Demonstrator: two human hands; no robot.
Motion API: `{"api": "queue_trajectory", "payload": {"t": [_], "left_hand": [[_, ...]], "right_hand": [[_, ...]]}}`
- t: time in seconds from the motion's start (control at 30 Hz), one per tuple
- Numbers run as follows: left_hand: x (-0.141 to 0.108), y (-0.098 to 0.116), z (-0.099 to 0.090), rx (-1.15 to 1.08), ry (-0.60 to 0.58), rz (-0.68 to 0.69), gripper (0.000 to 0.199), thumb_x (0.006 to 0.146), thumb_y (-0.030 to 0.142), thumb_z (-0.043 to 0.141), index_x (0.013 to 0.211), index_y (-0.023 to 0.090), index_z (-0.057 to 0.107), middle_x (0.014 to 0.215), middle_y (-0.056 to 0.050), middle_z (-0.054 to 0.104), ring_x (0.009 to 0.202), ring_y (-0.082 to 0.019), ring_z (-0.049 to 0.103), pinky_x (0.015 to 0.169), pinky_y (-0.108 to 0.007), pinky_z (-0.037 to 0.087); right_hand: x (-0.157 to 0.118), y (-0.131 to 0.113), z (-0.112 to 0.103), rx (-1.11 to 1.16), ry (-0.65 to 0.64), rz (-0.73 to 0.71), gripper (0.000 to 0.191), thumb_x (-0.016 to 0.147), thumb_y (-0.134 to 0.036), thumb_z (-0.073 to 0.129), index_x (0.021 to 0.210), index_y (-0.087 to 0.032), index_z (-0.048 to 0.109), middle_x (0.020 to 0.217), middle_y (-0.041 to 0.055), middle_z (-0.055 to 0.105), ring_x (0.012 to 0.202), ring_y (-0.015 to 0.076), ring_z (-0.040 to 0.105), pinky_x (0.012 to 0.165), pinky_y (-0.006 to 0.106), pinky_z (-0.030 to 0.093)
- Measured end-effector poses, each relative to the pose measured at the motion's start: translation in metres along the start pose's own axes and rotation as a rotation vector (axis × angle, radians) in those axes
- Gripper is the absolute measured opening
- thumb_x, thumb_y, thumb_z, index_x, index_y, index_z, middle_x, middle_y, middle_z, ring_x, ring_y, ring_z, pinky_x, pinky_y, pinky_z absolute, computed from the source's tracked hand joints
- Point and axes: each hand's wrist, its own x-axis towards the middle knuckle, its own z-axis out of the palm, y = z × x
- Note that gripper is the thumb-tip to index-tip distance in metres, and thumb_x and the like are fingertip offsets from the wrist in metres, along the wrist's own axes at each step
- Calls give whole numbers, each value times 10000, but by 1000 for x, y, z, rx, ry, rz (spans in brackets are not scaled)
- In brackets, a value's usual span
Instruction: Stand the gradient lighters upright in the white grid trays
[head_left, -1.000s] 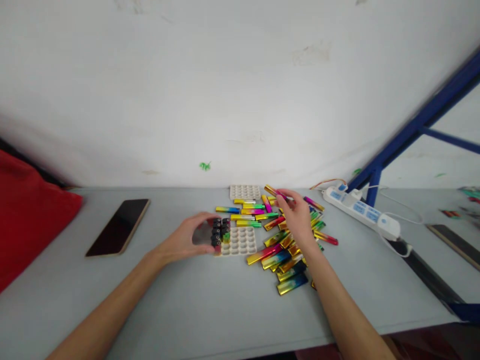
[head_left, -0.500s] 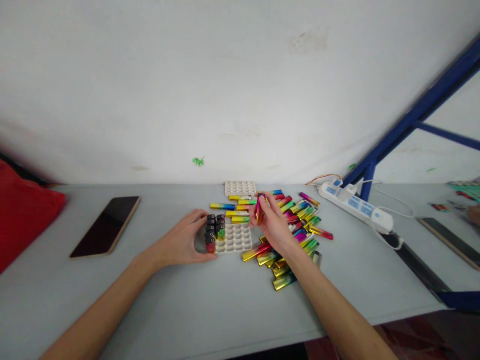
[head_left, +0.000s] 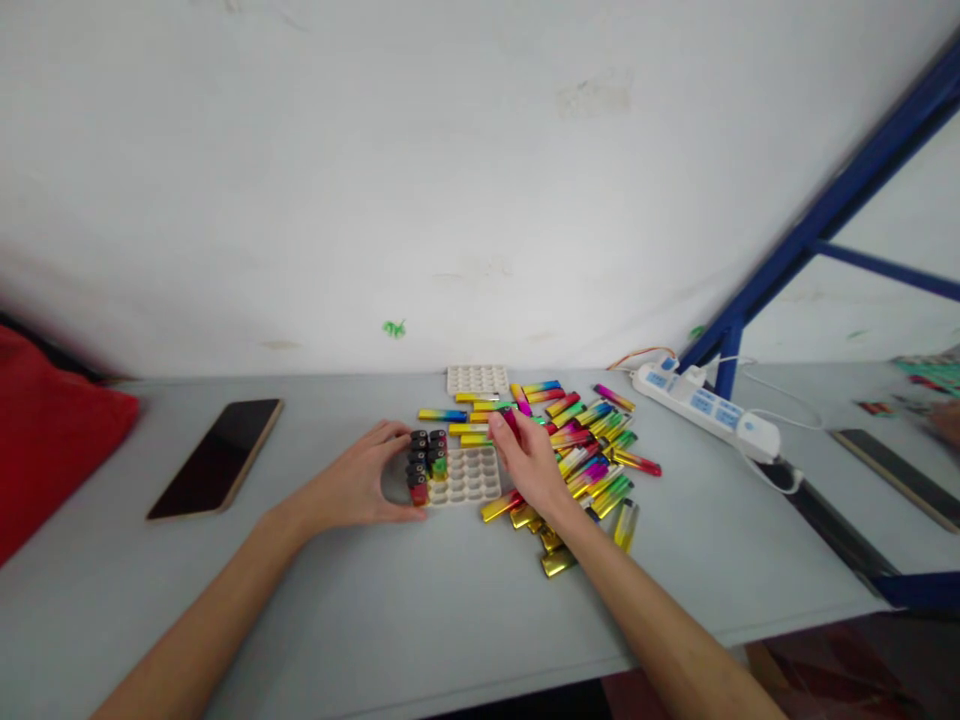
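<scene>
A white tray with rows of round holes [head_left: 476, 478] lies on the table before me. Several lighters with black tops [head_left: 418, 456] stand upright in its left part, one with a yellow-green body. My left hand [head_left: 367, 475] curves round the tray's left end, thumb at the front corner and fingers at the back, steadying it. In my right hand [head_left: 529, 455] a shiny purple-red lighter [head_left: 507, 415] is pinched above the tray's back right corner, mostly hidden by the fingers. Beneath and beside that hand spreads a pile of shiny, colour-graded lighters [head_left: 592, 470].
Behind the pile, by the wall, lies a second white tray [head_left: 477, 379]. A phone [head_left: 217, 458] rests at the left, near a red bag-like item [head_left: 52, 430]. To the right are a white power strip [head_left: 705, 405] with cables and a blue metal frame [head_left: 780, 265].
My right hand has shifted slightly left and lower with the lighter, which now shows less between the fingers. The left hand stays at the tray. The view has moved slightly.
</scene>
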Motion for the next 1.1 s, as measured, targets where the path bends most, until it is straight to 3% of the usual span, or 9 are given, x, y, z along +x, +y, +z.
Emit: {"api": "queue_trajectory", "payload": {"t": [0.2,0.43,0.6,0.7,0.87,1.03,1.1], "left_hand": [[0,-2,0,-25,1,-25,777,571,616,1064,1196,229,814,1342,-163,770,1284,-446,712,1181,-571,596],[2,-2,3,-16,8,-26,693,603,628,1052,1123,225,831,1296,-160,781,1226,-428,727,1128,-565,621],[3,6,7,-29,7,-32,632,661,614,1022,1117,218,835,1272,-157,783,1206,-418,735,1102,-547,624],[3,12,11,-13,2,-29,589,727,606,982,1137,213,828,1264,-153,784,1214,-413,731,1127,-542,606],[3,17,17,-14,32,-31,582,723,598,994,1125,217,818,1221,-129,783,1185,-396,726,1130,-520,597],[2,17,18,-15,25,-13,565,742,600,981,1127,220,818,1219,-133,779,1177,-386,726,1112,-522,603],[2,17,17,-9,22,-8,560,751,595,976,1135,219,816,1233,-137,778,1200,-390,724,1117,-518,599]], "right_hand": [[3,-5,0,-101,78,-23,644,1030,-787,588,652,-279,474,606,-21,467,614,190,434,595,320,346],[4,-1,1,-226,103,-21,499,1004,-573,581,628,-278,439,585,-28,495,602,184,463,607,315,322],[3,-3,1,-253,94,-17,516,1055,-648,545,700,-278,492,634,-13,566,638,207,536,636,326,370],[1,-7,-1,-288,23,-45,454,1108,-646,517,838,-284,565,734,10,644,716,234,613,691,335,452],[-3,-13,-3,-410,-110,-277,389,1174,-532,456,933,-267,609,1039,95,735,1023,267,692,942,382,551],[-4,-11,-4,-501,-257,-267,480,1191,-542,498,804,-263,557,787,16,675,724,202,626,744,313,481],[-4,-10,-7,-514,-315,-264,491,1189,-553,528,803,-255,579,757,4,678,686,190,624,706,296,451]]}}
